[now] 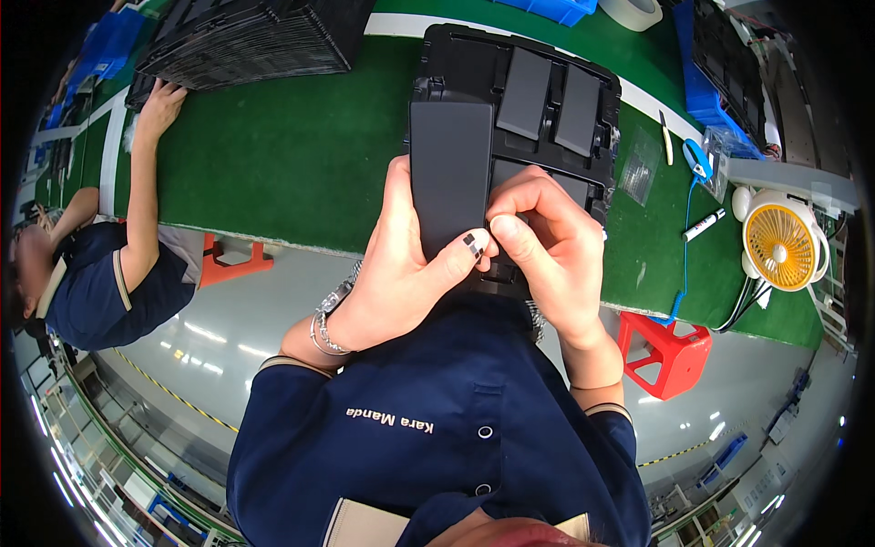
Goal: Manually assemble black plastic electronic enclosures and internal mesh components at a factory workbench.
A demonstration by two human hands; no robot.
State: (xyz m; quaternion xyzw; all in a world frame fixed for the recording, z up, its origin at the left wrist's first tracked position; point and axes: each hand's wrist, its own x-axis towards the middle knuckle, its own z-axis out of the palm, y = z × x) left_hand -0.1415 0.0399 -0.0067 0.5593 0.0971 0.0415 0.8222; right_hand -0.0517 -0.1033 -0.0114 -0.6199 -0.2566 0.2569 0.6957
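My left hand (pixel 410 260) is closed round a flat, black rectangular block (pixel 451 169), its thumb lying over the near end. The thumb has dark and light squares on its nail. Thumb and fingertips pinched together, my right hand (pixel 551 242) meets the block's lower right edge, right by the left thumb. What sits in that pinch is too small to make out. Beneath both hands lies a black moulded tray (pixel 465 59), with similar dark blocks (pixel 526 91) in its slots. The held block and my hands hide part of the tray.
On the green table (pixel 273 155) to the right lie a clear plastic bag (pixel 641 169), a knife-like tool (pixel 666 139), a blue corded tool (pixel 697 161) and a marker (pixel 704 225), beside a yellow fan (pixel 780 246). Stacked black trays (pixel 255 46) stand far left, near a co-worker's hand (pixel 161 108).
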